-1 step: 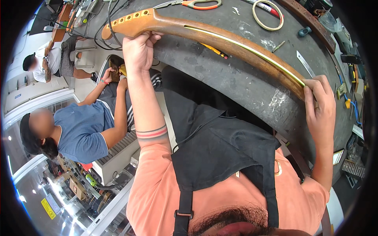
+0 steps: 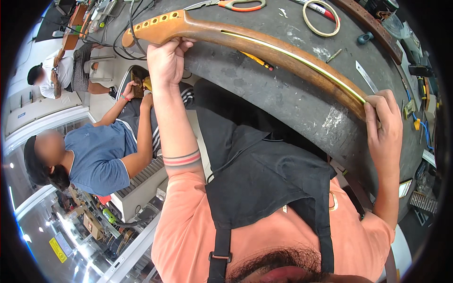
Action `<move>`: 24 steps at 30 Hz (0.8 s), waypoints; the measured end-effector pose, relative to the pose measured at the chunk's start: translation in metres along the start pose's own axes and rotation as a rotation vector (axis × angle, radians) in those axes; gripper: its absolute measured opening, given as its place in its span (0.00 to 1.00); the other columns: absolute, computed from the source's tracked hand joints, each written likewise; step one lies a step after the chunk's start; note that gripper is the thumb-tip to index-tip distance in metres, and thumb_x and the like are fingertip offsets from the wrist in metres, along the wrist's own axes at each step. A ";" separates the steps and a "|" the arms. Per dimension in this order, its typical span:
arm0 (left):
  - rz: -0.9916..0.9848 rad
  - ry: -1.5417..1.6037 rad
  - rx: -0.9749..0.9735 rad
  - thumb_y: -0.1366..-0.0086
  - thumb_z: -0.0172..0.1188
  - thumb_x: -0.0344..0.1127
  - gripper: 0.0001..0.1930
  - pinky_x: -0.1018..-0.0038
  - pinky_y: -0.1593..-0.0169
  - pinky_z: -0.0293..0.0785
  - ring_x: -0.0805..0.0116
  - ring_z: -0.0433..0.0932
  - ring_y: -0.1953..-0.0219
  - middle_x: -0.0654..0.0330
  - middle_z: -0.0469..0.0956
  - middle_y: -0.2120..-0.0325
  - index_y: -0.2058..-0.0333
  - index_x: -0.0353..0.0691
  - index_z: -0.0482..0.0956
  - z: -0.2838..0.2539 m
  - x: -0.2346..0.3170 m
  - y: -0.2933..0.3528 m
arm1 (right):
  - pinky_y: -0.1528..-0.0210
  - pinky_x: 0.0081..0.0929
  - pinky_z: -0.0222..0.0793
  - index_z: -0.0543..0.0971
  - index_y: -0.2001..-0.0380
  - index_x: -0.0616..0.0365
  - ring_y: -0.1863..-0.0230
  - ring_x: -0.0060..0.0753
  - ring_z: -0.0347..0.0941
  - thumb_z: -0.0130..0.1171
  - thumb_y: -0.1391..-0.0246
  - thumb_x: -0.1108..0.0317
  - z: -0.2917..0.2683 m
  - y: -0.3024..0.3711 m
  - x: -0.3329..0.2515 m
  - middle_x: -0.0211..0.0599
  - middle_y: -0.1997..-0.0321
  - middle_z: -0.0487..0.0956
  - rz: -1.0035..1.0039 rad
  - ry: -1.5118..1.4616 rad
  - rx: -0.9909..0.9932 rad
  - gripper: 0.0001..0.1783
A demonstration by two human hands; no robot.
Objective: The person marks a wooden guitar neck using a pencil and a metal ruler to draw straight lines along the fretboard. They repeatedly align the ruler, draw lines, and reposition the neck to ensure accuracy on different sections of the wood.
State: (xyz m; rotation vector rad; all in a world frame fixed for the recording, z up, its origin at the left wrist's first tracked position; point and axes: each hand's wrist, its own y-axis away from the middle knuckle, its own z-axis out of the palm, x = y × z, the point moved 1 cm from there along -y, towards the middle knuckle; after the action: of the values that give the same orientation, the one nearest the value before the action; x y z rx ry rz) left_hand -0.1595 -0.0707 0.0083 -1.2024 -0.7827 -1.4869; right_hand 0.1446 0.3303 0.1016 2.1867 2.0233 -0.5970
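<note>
A brown wooden guitar neck [image 2: 264, 43] lies slanting over the dark workbench, its headstock [image 2: 155, 23] with a row of tuner holes at the left. Along the neck runs a narrow slot with a thin pale yellow-green strip [image 2: 302, 60] in it. My left hand [image 2: 165, 63] is closed around the neck where it meets the headstock, thumb and fingers pinching from below. At the other end my right hand [image 2: 384, 115] grips the heel of the neck, fingertips on the strip's end. The fingers' far sides are hidden.
On the workbench [image 2: 302, 113] lie orange-handled scissors [image 2: 242, 5], a tape roll [image 2: 325, 34], a yellow-and-black pencil [image 2: 255, 60] and a flat metal blade [image 2: 365, 77]. Tools and cables crowd the right edge. A seated person [image 2: 96, 153] works at my left; another person [image 2: 60, 75] sits farther off.
</note>
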 end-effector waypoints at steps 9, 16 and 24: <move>-0.019 -0.024 0.005 0.26 0.54 0.15 0.13 0.64 0.54 0.85 0.56 0.88 0.58 0.51 0.87 0.56 0.48 0.27 0.83 0.008 -0.001 -0.002 | 0.48 0.45 0.71 0.80 0.57 0.61 0.54 0.55 0.77 0.67 0.32 0.75 0.002 -0.002 0.000 0.43 0.55 0.77 0.042 0.027 0.047 0.06; 0.024 -0.453 0.024 0.29 0.57 0.15 0.15 0.66 0.56 0.86 0.56 0.90 0.61 0.48 0.90 0.57 0.48 0.26 0.86 0.003 0.010 0.015 | 0.47 0.47 0.73 0.86 0.50 0.63 0.53 0.55 0.78 0.65 0.31 0.77 0.004 0.001 -0.008 0.48 0.54 0.78 -0.081 0.093 0.072 0.09; -0.109 0.036 0.081 0.27 0.56 0.15 0.14 0.66 0.56 0.87 0.57 0.91 0.61 0.47 0.90 0.58 0.48 0.27 0.86 0.016 0.008 0.005 | 0.46 0.48 0.71 0.79 0.55 0.64 0.49 0.55 0.77 0.67 0.30 0.77 0.019 0.007 0.004 0.47 0.52 0.77 -0.017 0.027 0.119 0.06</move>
State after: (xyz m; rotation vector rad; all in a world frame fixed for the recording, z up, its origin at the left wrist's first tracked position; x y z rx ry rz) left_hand -0.1502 -0.0600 0.0202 -1.0840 -0.8876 -1.5464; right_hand 0.1472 0.3268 0.0820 2.2571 2.0725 -0.7117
